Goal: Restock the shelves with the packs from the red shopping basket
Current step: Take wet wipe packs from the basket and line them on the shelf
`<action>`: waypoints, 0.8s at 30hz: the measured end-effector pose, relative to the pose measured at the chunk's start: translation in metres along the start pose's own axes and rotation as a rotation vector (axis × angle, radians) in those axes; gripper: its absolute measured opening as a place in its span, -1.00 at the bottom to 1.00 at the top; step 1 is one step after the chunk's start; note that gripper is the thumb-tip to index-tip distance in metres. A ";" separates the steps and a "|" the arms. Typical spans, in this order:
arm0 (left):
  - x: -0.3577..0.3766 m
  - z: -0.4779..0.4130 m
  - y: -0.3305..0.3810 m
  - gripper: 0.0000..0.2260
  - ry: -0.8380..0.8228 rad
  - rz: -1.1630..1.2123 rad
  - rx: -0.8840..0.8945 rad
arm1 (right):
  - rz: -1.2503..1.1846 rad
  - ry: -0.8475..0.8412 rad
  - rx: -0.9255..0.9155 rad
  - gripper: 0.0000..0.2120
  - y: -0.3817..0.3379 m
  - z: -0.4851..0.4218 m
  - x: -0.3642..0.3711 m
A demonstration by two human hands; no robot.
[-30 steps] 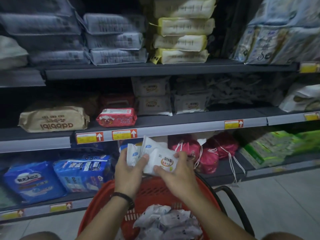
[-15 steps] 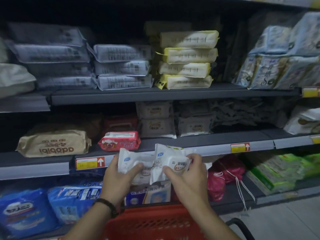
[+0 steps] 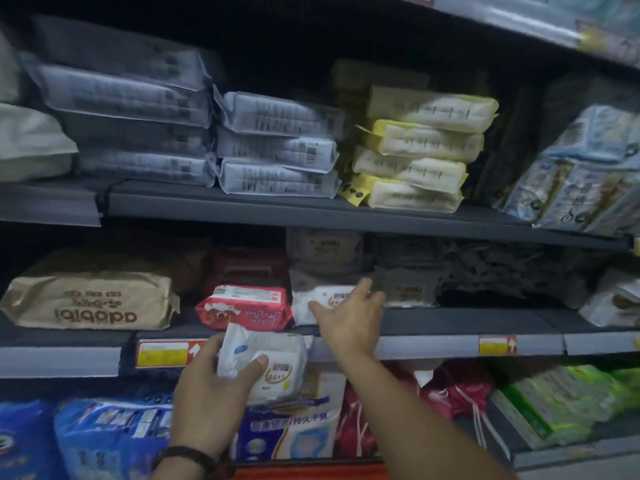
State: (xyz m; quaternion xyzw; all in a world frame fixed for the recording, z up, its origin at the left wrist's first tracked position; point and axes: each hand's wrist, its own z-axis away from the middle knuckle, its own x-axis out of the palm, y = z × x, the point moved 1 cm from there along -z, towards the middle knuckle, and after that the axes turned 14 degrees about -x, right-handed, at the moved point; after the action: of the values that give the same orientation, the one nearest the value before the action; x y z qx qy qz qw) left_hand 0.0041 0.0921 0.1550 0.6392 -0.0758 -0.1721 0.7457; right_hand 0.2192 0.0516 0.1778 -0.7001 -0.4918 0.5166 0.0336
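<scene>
From the head camera, the right hand [image 3: 349,315], fingers spread straight, is touching a white pack [image 3: 322,294] lying on the middle shelf [image 3: 450,322], just right of a red pack [image 3: 242,306]. The left hand [image 3: 207,393] is gripping a second pack [image 3: 280,351] in front of the shelf edge, thumb across its face. Both are looking light, soft and slick-wrapped, so gripping across the width is likely suiting best.

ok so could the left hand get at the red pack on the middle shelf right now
Reaching, probably yes: the red pack sits at the shelf edge just above, nothing in front. Grabbing, likely not: the left hand grips a white pack.
</scene>
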 end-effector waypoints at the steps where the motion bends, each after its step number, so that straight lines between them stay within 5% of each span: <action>1: 0.000 0.000 -0.001 -0.74 0.002 -0.015 0.017 | 0.011 0.008 -0.013 -0.03 0.001 -0.004 0.005; 7: 0.008 -0.004 0.008 -0.69 -0.080 0.040 0.000 | -0.056 -0.030 -0.031 -0.12 0.008 -0.018 0.005; 14: 0.033 -0.007 -0.002 -0.80 -0.142 0.202 0.000 | -0.230 0.146 -0.231 -0.66 0.034 0.059 -0.042; 19: 0.057 0.007 -0.004 -0.82 -0.236 0.263 0.019 | -0.228 -0.136 -0.184 -0.11 0.030 0.098 -0.045; 24: 0.066 0.013 0.000 -0.77 -0.353 0.304 0.009 | -0.162 -0.091 -0.163 0.00 0.026 0.098 -0.054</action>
State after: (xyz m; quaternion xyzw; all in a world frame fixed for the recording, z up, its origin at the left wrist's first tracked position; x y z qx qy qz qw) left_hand 0.0608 0.0571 0.1502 0.5838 -0.3012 -0.1668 0.7353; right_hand 0.1633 -0.0462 0.1553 -0.6341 -0.5882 0.5019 -0.0041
